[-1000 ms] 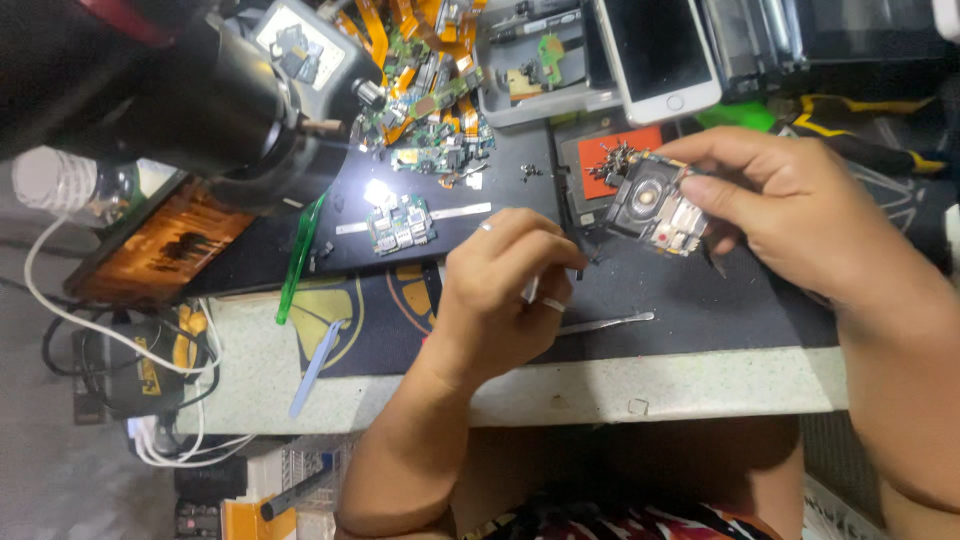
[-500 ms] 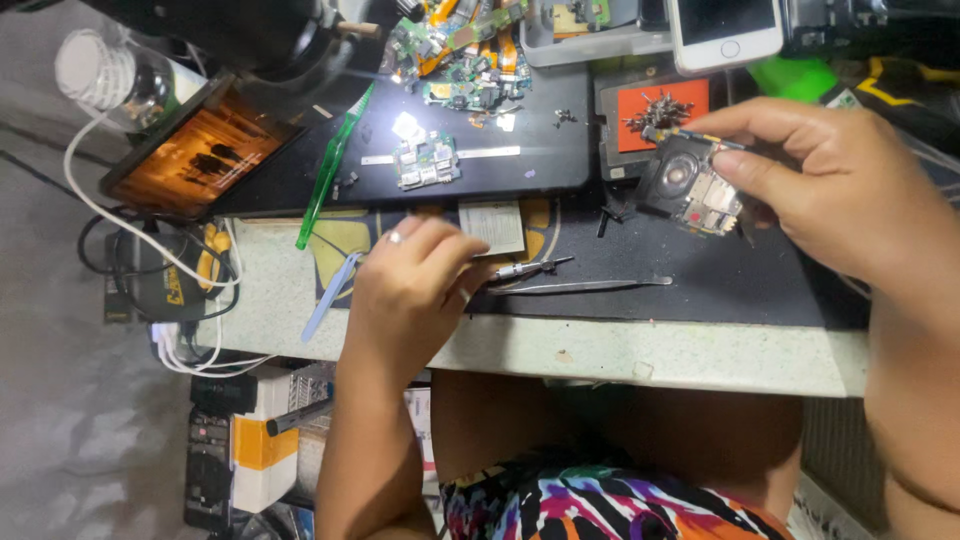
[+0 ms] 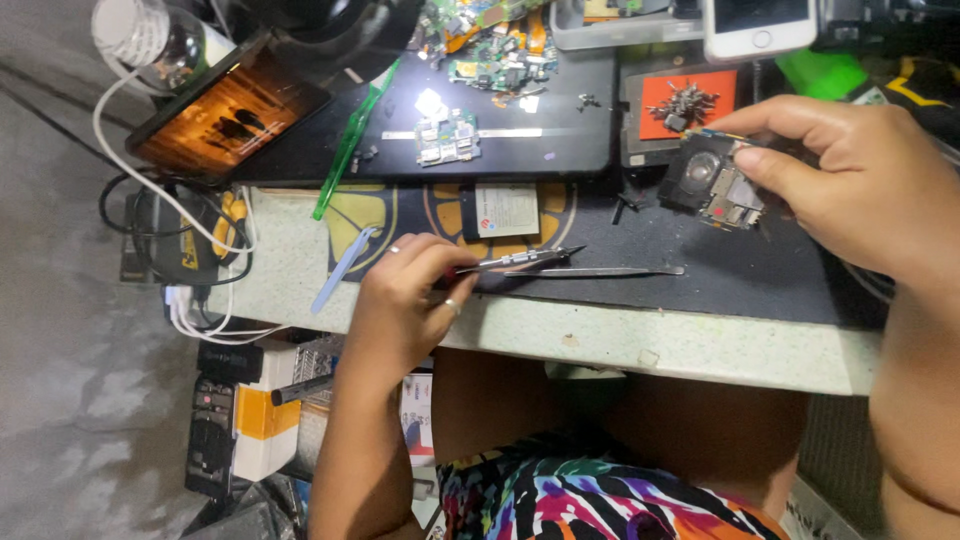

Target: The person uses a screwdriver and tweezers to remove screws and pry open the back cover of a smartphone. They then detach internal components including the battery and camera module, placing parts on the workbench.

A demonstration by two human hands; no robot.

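far left: clear plastic bottle at 10 o'clock, white cable looping down from it past a glossy tablet with an orange-lit screen. thin green plastic pry stick lies on a diagonal, a pale blue spudger below it. small bare circuit board sits on the black mat, more boards and orange flex scraps at 12 o'clock. left hand at the bench's front edge, fingers pinched shut on metal tweezers; long axis near horizontal, tip pointing to 3 o'clock. a second slim steel probe lies just below and beside them, parallel. white rectangular part just above. orange tray holds a pile of tiny screws. right hand at 2 o'clock, thumb and fingers clamped on a dark phone module, held tilted above the mat. white phone at the top edge.
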